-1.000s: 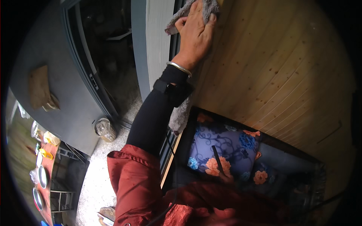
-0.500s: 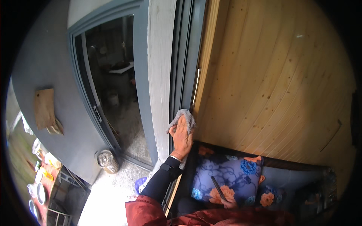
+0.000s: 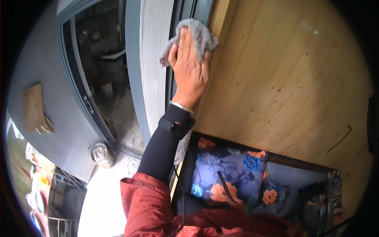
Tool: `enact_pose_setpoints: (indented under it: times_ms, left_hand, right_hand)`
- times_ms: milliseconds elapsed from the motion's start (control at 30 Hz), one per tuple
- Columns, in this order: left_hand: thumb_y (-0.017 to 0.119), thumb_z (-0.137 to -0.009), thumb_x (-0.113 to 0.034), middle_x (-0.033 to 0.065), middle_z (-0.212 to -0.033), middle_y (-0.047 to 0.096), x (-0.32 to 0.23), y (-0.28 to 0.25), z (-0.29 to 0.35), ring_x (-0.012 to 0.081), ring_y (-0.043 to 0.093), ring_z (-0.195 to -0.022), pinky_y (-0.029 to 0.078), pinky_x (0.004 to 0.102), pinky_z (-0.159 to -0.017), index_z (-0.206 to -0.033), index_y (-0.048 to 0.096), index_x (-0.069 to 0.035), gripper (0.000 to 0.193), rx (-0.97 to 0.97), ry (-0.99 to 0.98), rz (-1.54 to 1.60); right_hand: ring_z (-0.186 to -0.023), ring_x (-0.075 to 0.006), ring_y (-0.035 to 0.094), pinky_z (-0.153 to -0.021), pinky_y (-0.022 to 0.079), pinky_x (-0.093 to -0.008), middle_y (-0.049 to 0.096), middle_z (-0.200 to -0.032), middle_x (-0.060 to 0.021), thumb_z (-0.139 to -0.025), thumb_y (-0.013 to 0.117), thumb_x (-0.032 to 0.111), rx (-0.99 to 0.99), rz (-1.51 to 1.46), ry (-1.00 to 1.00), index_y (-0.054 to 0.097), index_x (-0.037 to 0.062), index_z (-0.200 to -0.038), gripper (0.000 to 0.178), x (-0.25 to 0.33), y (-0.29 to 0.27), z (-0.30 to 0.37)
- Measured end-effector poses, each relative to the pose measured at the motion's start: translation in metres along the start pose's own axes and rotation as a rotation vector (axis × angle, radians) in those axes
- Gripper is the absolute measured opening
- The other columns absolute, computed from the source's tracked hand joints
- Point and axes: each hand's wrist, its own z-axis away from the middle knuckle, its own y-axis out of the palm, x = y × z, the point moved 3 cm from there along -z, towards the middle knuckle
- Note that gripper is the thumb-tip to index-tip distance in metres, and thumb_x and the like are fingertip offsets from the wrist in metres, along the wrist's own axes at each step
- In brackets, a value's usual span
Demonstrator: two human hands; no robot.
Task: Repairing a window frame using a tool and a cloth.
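My left hand point(image 3: 190, 75) is raised against a dark grey door frame point(image 3: 200, 10), its fingers pressing a fluffy grey cloth point(image 3: 199, 33) to the frame. The cloth bunches over the fingertips and hangs out on both sides of the hand. Lower down, near my body, my right hand point(image 3: 237, 204) is closed round a thin dark stick-like thing point(image 3: 225, 185); its kind I cannot make out. Behind that stick lies a purple cushion point(image 3: 209, 162) with orange and blue flowers.
Right of the frame rises a wooden plank wall point(image 3: 284, 79). On the left stand a white post point(image 3: 156, 51) and a glass door point(image 3: 106, 71) in a grey frame. A bin point(image 3: 102, 155) sits beside the doorway. A cable point(image 3: 182, 193) hangs by my left sleeve.
My left hand has slid upward along the door frame with the cloth, and the arm is stretched farther out. My right hand still holds the dark stick. The view has shifted slightly.
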Motion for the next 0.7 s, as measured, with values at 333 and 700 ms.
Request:
enact_pose_setpoints:
  times_ms: [333,700]
  left_hand:
    - [0.060,-0.081,-0.019,0.0236,-0.142,0.037,0.035,-0.030,0.349,0.0382,0.037,-0.128,0.027,0.0436,-0.100,-0.131,0.044,0.002,0.057,0.365,-0.530,-0.085]
    - [0.051,-0.083,-0.003,0.0241,-0.146,0.029,0.025,-0.089,0.499,0.0401,0.029,-0.134,0.025,0.0387,-0.112,-0.132,0.043,0.002,0.050,0.653,-0.951,-0.040]
  right_hand:
    - [-0.043,-0.0049,0.039,-0.040,0.026,-0.0245,0.043,-0.050,0.0051,-0.085,0.068,0.025,0.013,0.031,0.303,0.056,0.0105,-0.064,0.028,0.009,0.001,-0.002]
    - [-0.048,-0.0048,0.040,-0.044,0.030,-0.0215,0.043,-0.055,0.0062,-0.087,0.064,0.030,0.190,0.297,0.096,0.056,0.0115,-0.072,0.025,0.041,0.033,-0.005]
